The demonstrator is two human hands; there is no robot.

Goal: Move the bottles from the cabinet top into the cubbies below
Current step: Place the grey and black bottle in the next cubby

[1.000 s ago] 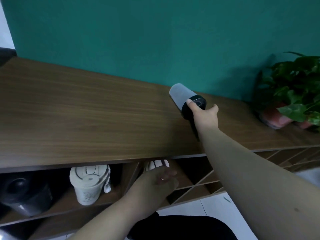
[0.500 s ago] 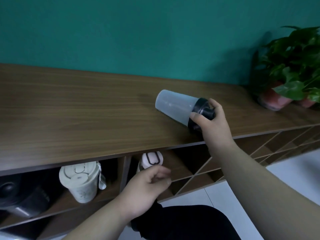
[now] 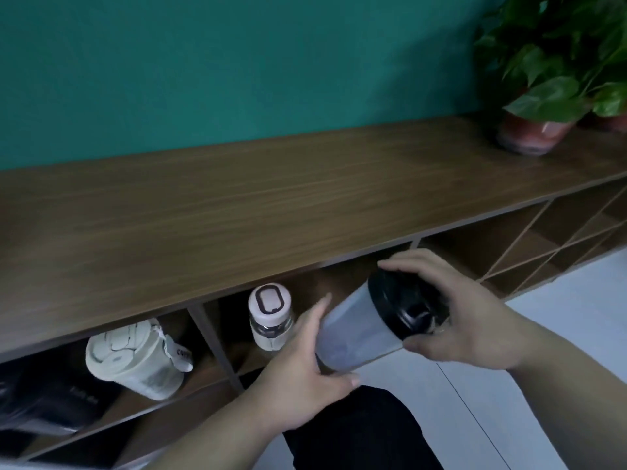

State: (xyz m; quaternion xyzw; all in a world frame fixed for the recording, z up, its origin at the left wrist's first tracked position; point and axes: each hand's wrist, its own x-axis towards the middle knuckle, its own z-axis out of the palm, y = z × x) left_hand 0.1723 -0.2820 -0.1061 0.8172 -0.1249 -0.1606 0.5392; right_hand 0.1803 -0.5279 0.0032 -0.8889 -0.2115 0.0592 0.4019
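Note:
A frosted grey bottle with a black lid [image 3: 359, 329] is tilted in the air in front of the cubbies, below the cabinet top [image 3: 237, 212]. My right hand [image 3: 464, 320] grips its lid end. My left hand [image 3: 302, 371] cups its base from below. Behind them, a clear bottle with a pink-white lid [image 3: 269, 315] stands in the middle cubby. In the cubby to the left stands a cream tumbler with a tag [image 3: 134, 359]. A black bottle [image 3: 47, 401] lies at the far left, blurred.
A potted green plant [image 3: 556, 83] stands on the cabinet top at the far right, against the teal wall. Diagonal-slatted cubbies [image 3: 543, 245] open to the right. A white tiled floor [image 3: 509, 401] and my dark trouser leg [image 3: 356, 432] lie below.
My right hand carried the grey bottle off the cabinet top and down in front of the cubbies. My left hand rose from the pink-lidded bottle and took the grey bottle's base.

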